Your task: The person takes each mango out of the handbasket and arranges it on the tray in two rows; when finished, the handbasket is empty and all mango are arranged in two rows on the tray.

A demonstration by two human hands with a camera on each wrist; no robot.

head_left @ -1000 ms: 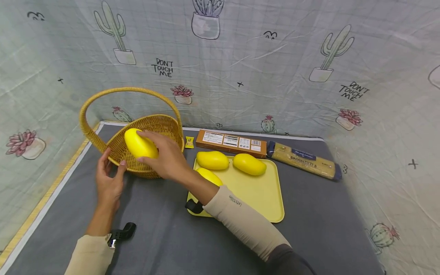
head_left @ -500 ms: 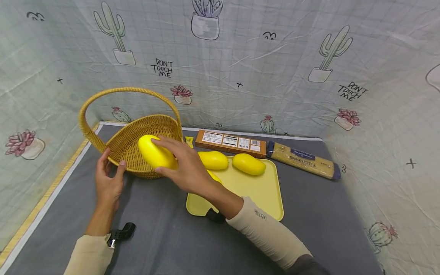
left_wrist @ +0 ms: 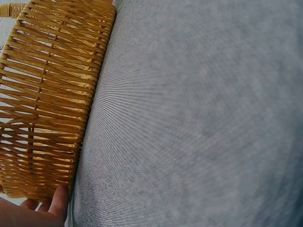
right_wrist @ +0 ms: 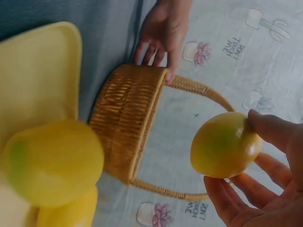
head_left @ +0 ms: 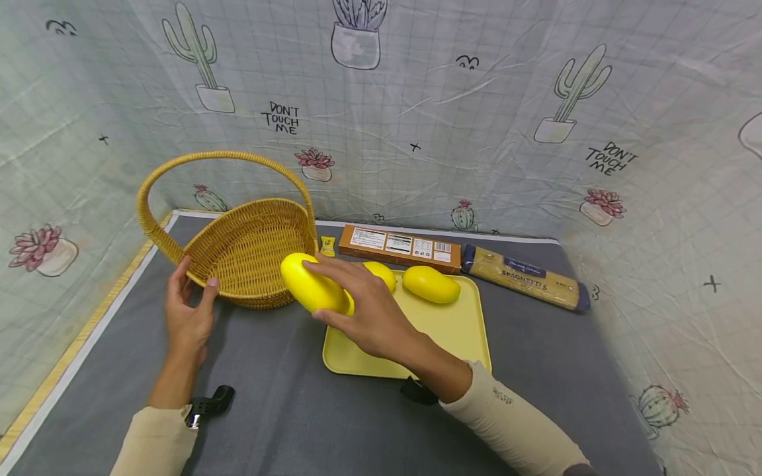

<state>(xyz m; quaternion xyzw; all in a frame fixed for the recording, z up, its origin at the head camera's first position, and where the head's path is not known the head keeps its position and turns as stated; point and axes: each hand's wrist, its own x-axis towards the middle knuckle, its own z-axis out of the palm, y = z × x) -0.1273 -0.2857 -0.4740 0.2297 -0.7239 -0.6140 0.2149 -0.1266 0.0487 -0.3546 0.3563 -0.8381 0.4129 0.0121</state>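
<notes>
My right hand (head_left: 381, 317) holds a yellow mango (head_left: 312, 284) between thumb and fingers, in the air between the basket and the tray. In the right wrist view this mango (right_wrist: 225, 146) shows a greenish patch. My left hand (head_left: 189, 317) grips the near left rim of a wicker basket (head_left: 268, 228) with a tall arched handle. The left wrist view has its fingers (left_wrist: 57, 205) against the basket's woven side. On the yellow tray (head_left: 440, 337) one mango (head_left: 431, 284) lies in plain sight; another mango (head_left: 381, 272) is partly covered by the right hand, and a third is mostly hidden.
Behind the tray lies a long brown box (head_left: 399, 248), with a spaghetti pack (head_left: 526, 277) to its right. A small yellow packet (head_left: 328, 246) sits between box and basket. A cactus-print cloth (head_left: 417, 178) hangs behind the grey tabletop (head_left: 268, 396).
The right hand has carried the mango rightward, from over the basket to near the tray's left edge. The left hand and the basket have stayed in place.
</notes>
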